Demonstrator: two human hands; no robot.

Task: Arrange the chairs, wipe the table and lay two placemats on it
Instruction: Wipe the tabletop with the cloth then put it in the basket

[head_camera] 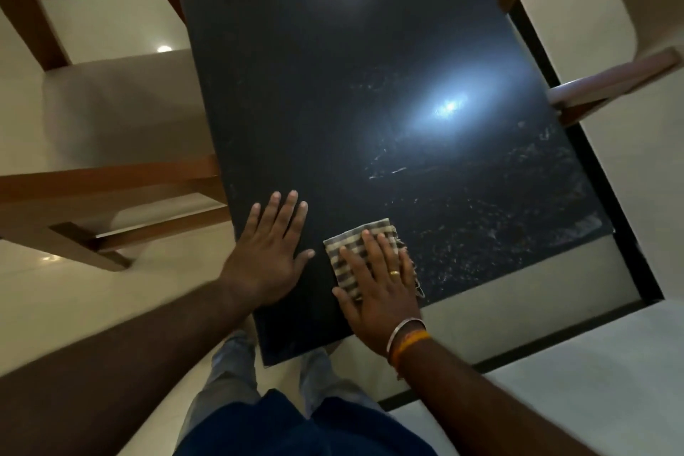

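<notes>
Table (333,85), dark and glossy, carries a checked cloth (355,252) near its near edge, toward the near left corner. The right hand (381,281) lies flat on the cloth, fingers spread, pressing it down rather than gripping it. The left hand (270,255) rests open and flat on the bare table just beside the cloth, at the left edge, holding nothing. Pale smears and specks mark the surface toward the right edge. A wooden chair (92,189) stands at the left side, another chair (610,81) at the right
</notes>
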